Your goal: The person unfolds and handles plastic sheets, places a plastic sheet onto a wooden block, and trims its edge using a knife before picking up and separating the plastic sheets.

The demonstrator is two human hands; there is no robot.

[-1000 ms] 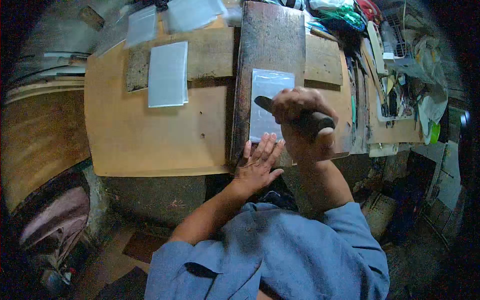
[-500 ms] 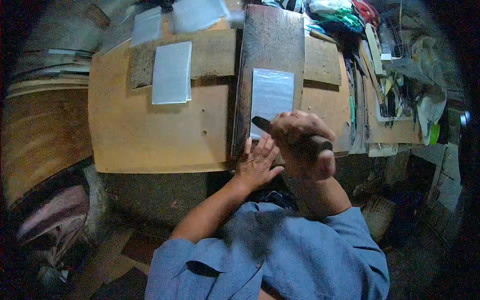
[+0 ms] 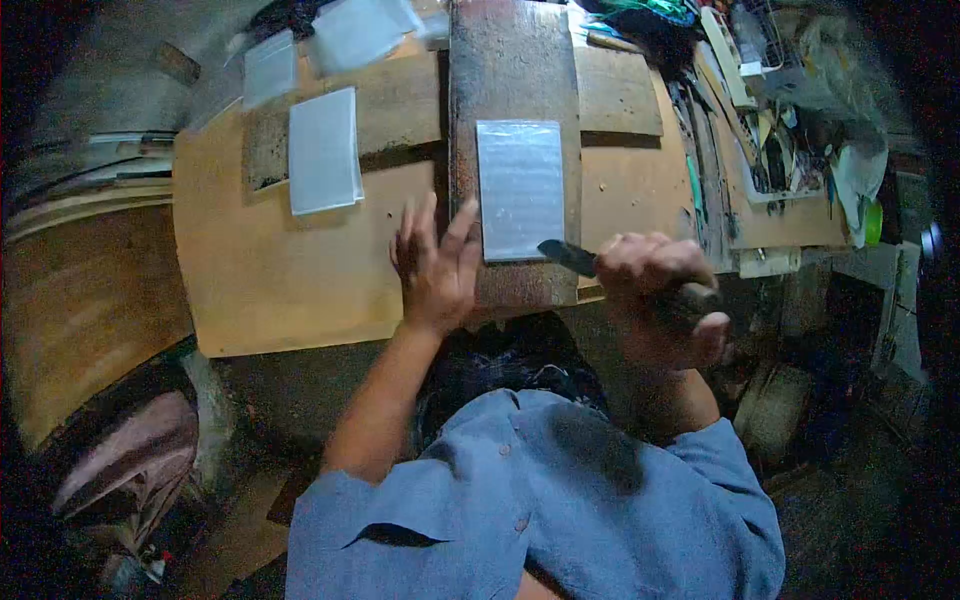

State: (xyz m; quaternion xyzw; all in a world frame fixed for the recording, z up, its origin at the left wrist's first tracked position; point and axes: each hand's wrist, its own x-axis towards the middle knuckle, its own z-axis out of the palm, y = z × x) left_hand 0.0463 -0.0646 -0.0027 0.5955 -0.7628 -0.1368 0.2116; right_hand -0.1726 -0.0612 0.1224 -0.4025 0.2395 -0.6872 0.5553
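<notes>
A stack of whitish, see-through sheets (image 3: 520, 185), like plastic, lies flat on a long dark wooden board (image 3: 515, 60). My left hand (image 3: 438, 272) is just left of the stack's lower part, fingers spread and holding nothing. Wrapped around a dark handle, my right hand (image 3: 655, 285) grips a knife (image 3: 568, 257) to the right of the board. The dark blade points left, its tip over or near the stack's lower right corner. Whether the tip touches the sheets I cannot tell.
Another sheet stack (image 3: 324, 150) lies left of the board on the wooden table (image 3: 290, 270), and more sheets (image 3: 365, 35) are at the back. A tray of tools (image 3: 785, 190) stands at the right. The table's front edge runs below my left hand.
My left hand has moved up and left, away from the stack's lower edge, and its fingers have spread. My right hand with the knife has shifted right, uncovering the stack's lower end.
</notes>
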